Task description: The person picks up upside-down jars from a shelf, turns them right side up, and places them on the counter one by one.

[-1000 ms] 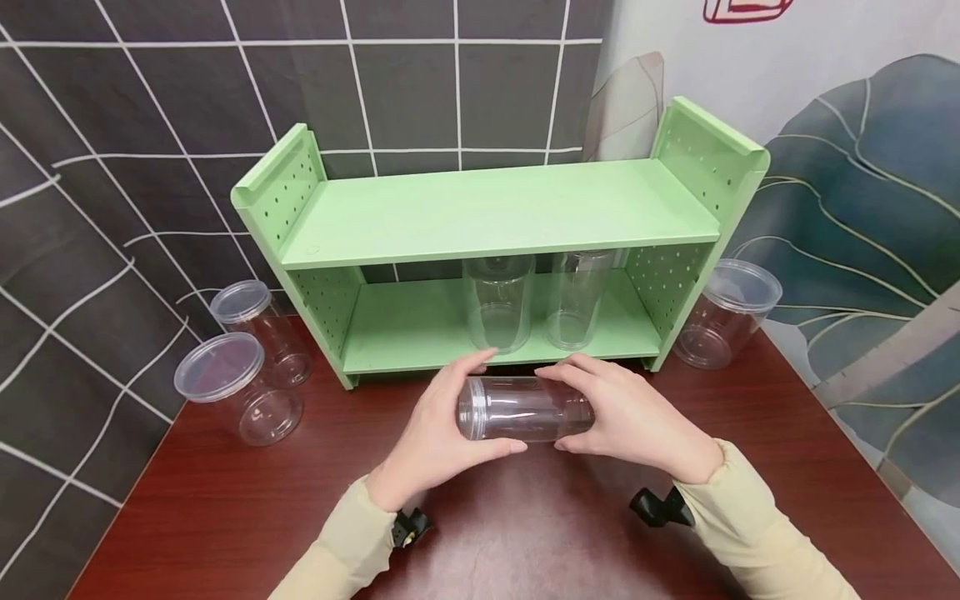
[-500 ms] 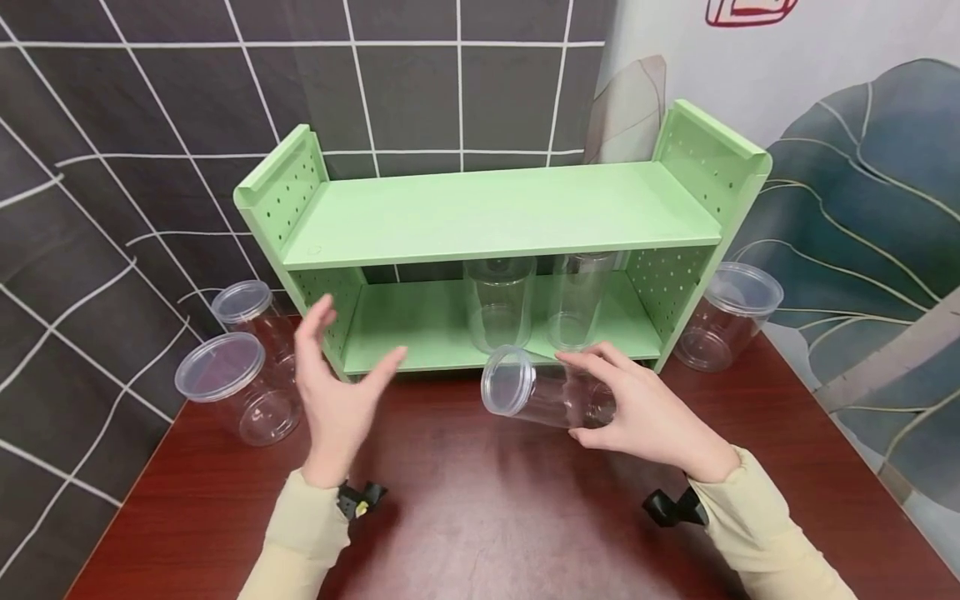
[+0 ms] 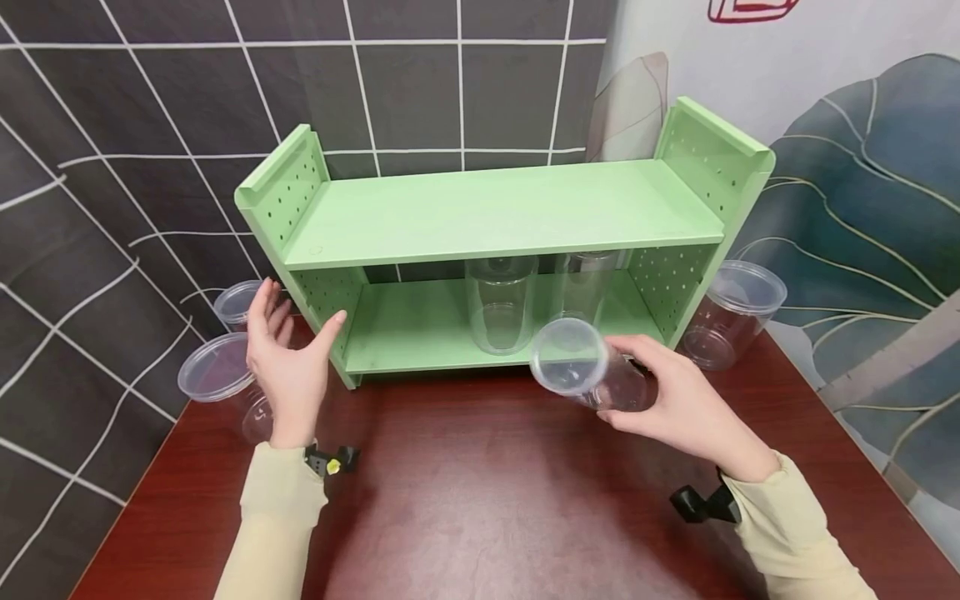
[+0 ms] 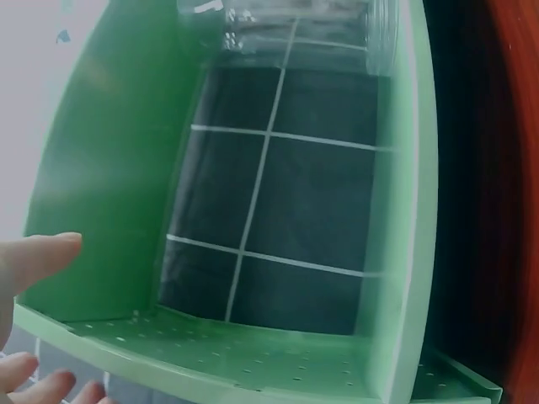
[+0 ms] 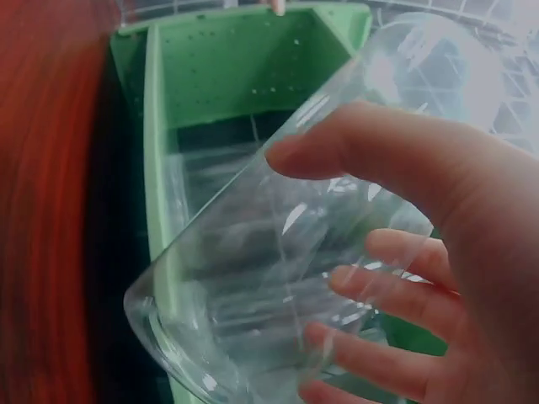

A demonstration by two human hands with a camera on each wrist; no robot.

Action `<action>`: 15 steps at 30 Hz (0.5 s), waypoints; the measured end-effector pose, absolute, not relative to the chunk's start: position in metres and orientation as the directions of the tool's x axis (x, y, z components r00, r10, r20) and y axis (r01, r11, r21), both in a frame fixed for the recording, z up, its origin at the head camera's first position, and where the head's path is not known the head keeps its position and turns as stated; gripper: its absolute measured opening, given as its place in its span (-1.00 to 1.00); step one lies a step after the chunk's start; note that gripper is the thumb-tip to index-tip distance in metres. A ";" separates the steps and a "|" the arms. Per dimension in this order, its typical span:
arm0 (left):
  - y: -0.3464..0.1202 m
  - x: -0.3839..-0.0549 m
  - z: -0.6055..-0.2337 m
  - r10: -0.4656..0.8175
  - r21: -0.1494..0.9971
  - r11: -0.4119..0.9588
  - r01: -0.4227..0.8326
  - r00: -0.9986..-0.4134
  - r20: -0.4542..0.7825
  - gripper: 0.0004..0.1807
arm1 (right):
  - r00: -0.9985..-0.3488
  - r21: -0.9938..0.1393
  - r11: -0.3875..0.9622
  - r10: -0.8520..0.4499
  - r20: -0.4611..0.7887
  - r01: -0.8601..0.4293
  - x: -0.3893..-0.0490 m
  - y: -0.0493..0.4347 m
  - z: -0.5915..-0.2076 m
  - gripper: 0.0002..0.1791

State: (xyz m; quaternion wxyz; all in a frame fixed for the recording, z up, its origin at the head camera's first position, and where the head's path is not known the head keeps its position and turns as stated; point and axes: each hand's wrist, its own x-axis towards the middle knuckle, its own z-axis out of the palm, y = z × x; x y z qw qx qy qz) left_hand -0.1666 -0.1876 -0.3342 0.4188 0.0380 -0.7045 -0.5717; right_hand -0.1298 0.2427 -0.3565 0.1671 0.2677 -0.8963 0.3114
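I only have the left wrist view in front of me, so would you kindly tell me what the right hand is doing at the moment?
Observer: The right hand holds a clear jar tilted, in front of the shelf.
Operator: Thank you. Is anything standing to the left of the shelf?
Observer: Yes, the head view shows a wide jar and a narrow jar there, close to the left hand.
Operator: That helps. And what about the other end of the shelf?
Observer: A single jar with its lid on stands on the table just right of it.
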 end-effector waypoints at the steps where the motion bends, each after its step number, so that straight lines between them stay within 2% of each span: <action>1: -0.191 -0.171 -0.338 -0.530 0.847 0.334 0.413 -0.661 0.531 -0.11 | -0.806 -0.476 0.664 -0.364 0.468 -0.576 -0.129 0.245 -0.355 -0.05; 6: -0.198 -0.181 -0.346 -0.525 0.871 0.323 0.371 -0.695 0.491 -0.19 | -0.824 -0.494 0.685 -0.293 0.486 -0.535 -0.126 0.254 -0.347 -0.02; 15: -0.203 -0.190 -0.342 -0.572 0.856 0.344 0.386 -0.636 0.517 -0.51 | -0.844 -0.570 0.663 -0.186 0.503 -0.486 -0.120 0.280 -0.340 -0.04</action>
